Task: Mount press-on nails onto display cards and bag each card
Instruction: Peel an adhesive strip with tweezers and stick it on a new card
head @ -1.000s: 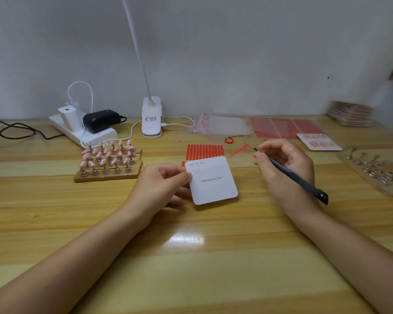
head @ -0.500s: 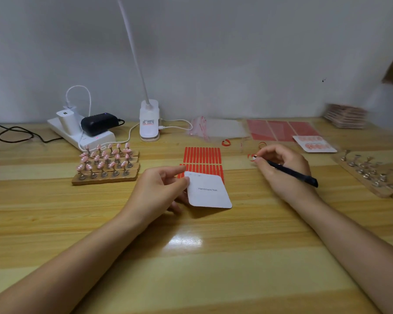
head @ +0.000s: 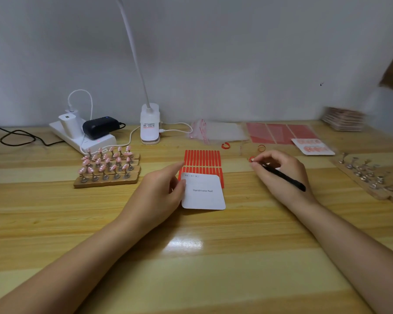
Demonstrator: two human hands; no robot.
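Both hands sank tableward: left hand (head: 161,191) pinching card (head: 203,192) (flatter), right hand (head: 279,172) clamping tweezers (head: 284,176)

Glossy varnished wood table (head: 213,257), matt white paper card (head: 203,193), clear shiny plastic bags (head: 220,132).

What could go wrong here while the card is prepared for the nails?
The white card lies over the red adhesive strips, so it might stick to them or shift them. The right hand holds both a black pen and a small red scrap, which could easily drop.
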